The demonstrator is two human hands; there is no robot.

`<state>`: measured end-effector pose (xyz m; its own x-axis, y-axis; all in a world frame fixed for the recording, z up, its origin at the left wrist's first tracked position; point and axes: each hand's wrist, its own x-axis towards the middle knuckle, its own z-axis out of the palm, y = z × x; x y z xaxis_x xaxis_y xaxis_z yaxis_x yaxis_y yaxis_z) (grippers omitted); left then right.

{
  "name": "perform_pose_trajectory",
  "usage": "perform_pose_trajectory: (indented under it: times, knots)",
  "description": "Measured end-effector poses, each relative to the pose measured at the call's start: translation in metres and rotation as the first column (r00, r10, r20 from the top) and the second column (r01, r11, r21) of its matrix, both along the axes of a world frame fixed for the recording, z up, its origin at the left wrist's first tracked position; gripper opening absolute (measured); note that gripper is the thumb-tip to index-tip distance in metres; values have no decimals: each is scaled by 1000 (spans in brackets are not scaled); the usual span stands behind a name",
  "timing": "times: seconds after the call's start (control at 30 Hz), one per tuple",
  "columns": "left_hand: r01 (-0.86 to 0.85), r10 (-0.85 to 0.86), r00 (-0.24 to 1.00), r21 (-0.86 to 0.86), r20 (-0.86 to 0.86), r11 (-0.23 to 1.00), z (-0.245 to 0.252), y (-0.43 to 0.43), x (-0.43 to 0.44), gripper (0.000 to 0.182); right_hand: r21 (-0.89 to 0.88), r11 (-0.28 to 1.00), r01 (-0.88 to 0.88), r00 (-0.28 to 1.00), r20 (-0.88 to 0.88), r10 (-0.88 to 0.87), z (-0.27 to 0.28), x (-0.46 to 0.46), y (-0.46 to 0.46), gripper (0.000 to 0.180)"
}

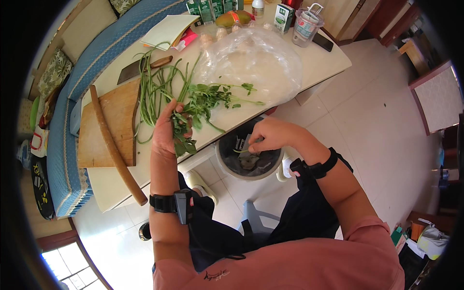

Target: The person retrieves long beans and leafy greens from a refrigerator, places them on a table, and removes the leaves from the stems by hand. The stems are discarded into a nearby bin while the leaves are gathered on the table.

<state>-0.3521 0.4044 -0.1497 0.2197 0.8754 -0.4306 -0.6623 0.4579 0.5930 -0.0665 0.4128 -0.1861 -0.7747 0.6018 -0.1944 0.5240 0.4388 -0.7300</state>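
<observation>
Leafy greens (185,125) are bunched in my left hand (166,128), held over the table's near edge. Between the thumb and fingertips of my right hand (270,136) is a thin green stem (240,151), above a lined trash bin (222,159) on the floor. Inside the bin lie pale scraps and a piece of packaging. More leafy greens (208,95) rest on the table just beyond my left hand, touching a clear plastic bag (253,65). Long green beans (148,98) spread out to the left of them.
A wooden cutting board (116,116) carries a rolling pin (116,148) that juts past the table's near edge. Behind the board lies a cleaver (132,71). Eggs (206,40), a mango (233,19), a plastic cup (306,27) and a phone (322,42) sit at the back.
</observation>
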Motion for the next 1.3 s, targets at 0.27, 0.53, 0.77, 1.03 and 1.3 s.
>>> perform_pose_trajectory:
  times: [0.27,0.53,0.77,1.03,1.3]
  knots:
    - [73,-75,933,-19,-351,997,-11,-1,26,34,449,627,636,764,-251,-595,-6,-18,58,9]
    - [168,-150,902,8,-404,986,-24,10,37,16,625,602,497,783,-25,-622,-9,-37,76,12]
    - [13,31,967,171,-254,985,-38,14,75,40,-563,729,389,666,-375,-644,24,-28,65,15]
    - [7,43,985,291,-165,957,-44,13,84,33,-639,719,275,653,-425,-627,26,-50,47,19]
    - [8,135,919,360,-371,933,-46,18,80,16,-612,679,406,551,-429,-716,25,-51,47,17]
